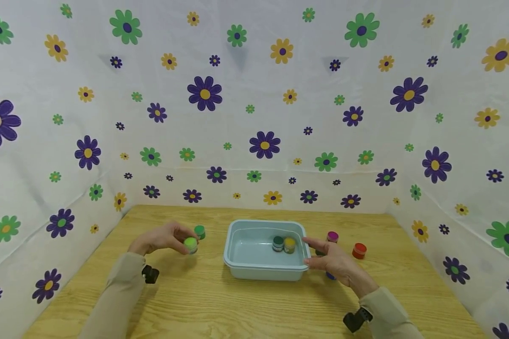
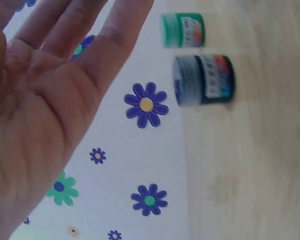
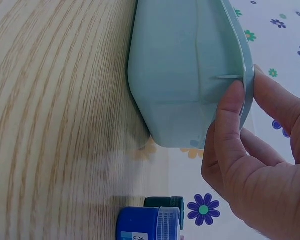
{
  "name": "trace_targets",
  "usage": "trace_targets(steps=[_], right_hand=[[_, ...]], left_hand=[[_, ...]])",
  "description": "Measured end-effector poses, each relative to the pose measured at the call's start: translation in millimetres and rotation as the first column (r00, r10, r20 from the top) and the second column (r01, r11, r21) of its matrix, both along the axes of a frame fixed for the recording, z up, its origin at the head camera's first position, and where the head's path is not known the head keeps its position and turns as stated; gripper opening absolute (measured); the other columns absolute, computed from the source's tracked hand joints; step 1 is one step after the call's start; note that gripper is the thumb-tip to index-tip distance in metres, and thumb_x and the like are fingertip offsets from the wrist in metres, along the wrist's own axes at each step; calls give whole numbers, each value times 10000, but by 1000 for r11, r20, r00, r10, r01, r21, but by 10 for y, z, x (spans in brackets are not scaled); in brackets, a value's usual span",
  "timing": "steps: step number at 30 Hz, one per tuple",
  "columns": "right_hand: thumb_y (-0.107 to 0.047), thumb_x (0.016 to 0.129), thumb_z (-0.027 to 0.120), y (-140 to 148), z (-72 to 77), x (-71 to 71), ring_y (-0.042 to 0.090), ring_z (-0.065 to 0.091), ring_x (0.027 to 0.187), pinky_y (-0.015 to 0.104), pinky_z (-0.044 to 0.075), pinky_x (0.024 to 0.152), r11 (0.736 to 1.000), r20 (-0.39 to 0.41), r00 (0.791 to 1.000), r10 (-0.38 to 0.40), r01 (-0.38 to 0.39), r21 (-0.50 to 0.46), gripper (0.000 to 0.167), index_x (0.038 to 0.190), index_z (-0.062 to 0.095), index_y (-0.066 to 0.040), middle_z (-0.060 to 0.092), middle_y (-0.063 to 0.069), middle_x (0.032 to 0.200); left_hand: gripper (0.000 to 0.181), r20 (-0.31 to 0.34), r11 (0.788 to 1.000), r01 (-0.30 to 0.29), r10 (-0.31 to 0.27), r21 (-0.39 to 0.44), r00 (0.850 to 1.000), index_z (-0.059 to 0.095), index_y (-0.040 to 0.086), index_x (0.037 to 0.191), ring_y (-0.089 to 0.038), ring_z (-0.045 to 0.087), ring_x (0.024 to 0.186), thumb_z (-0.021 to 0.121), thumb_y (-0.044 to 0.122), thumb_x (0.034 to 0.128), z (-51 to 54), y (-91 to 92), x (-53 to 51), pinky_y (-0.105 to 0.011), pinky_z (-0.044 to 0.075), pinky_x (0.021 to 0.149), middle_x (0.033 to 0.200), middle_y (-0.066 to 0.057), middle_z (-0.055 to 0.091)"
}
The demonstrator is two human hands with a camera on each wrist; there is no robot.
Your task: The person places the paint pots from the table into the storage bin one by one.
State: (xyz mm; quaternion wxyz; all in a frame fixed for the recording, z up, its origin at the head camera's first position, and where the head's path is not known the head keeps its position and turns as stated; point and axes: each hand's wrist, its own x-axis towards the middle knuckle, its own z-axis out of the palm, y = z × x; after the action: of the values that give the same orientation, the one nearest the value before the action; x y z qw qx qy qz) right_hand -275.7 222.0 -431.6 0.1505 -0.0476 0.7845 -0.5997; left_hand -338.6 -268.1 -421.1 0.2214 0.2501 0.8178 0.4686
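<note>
My left hand [image 1: 169,238] pinches a small paint jar with a light green top [image 1: 190,245] between thumb and fingers, left of the tub. In the left wrist view that jar is out of frame; a green paint jar [image 2: 183,30] and a dark paint jar [image 2: 205,80] stand beyond the palm. At the right end of a pale blue plastic tub [image 1: 266,273], my right hand [image 1: 339,263] grips the rim, thumb and fingers on either side of it. Inside the tub are a dark green paint jar [image 1: 278,243] and a yellow one [image 1: 289,245].
Right of the tub stand a magenta-topped jar [image 1: 332,237], a red jar [image 1: 359,251] and a blue jar [image 3: 140,224], the last partly hidden by my right hand in the head view. A dark green jar [image 3: 181,205] is behind the blue one. Flowered cloth [image 1: 263,113] encloses the wooden table [image 1: 220,310].
</note>
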Motion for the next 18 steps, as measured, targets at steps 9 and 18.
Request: trace_targets(steps=[9, 18], right_hand=[[-124, 847, 764, -1, 19, 7, 523, 245, 1414, 430, 537, 988, 1000, -6, 1000, 5, -5, 13, 708, 1472, 437, -64, 282, 233, 1573], [-134, 839, 773, 1, 10, -3, 532, 244, 1409, 408, 552, 966, 1000, -14, 1000, 15, -15, 18, 722, 1470, 434, -46, 288, 240, 1568]], left_hand=[[433, -5, 1000, 20, -20, 17, 1000, 649, -2, 1229, -223, 661, 961, 777, 117, 833, 131, 207, -69, -312, 587, 809, 1100, -147, 701], [469, -43, 1000, 11, -11, 3, 999, 635, 53, 1260, -208, 662, 979, 786, 174, 833, 238, 433, -130, -352, 582, 859, 1095, -80, 708]])
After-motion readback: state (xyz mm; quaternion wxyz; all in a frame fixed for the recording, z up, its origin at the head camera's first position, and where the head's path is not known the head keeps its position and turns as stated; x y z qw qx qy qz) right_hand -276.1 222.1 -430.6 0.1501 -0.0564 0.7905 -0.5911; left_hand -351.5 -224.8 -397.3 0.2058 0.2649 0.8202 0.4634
